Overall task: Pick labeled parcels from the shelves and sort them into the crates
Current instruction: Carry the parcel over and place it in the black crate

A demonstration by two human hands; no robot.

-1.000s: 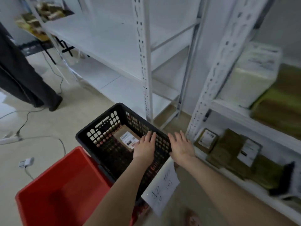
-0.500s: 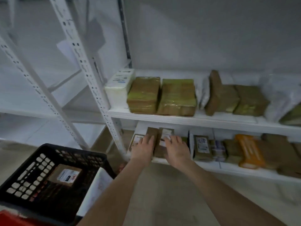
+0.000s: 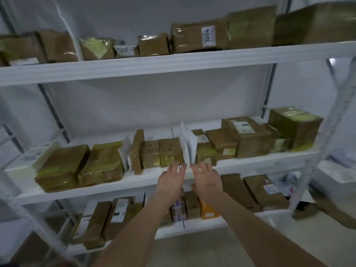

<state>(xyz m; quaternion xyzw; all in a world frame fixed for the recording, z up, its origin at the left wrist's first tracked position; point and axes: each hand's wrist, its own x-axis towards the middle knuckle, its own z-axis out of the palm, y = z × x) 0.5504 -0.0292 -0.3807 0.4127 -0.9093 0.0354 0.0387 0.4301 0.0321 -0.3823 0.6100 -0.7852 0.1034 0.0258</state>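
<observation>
Both hands reach up to the front edge of the middle shelf (image 3: pixel 250 163) of a white metal rack. The left hand (image 3: pixel 170 180) and the right hand (image 3: pixel 207 178) lie side by side, backs up, with fingers straight and slightly spread, grasping nothing. Their fingertips come just below a pair of white mailers (image 3: pixel 188 145) that stand on edge on this shelf. The blur makes it impossible to tell whether any finger touches them. Left of the mailers sit two small brown boxes (image 3: pixel 161 153), then a thin brown parcel (image 3: pixel 137 151) standing on end with a white pouch (image 3: pixel 126 151) beside it. Further left, two flat taped bundles (image 3: pixel 82 166) lie side by side. To the right of the mailers brown parcels are stacked, with a labelled box (image 3: pixel 244 134) on top. The top shelf (image 3: pixel 173 63) carries more brown parcels, among them a numbered parcel (image 3: pixel 200 35) whose label reads 3004. On the bottom shelf (image 3: pixel 212 223), behind the wrists, stand further parcels, one of them an orange packet (image 3: pixel 209 209).
</observation>
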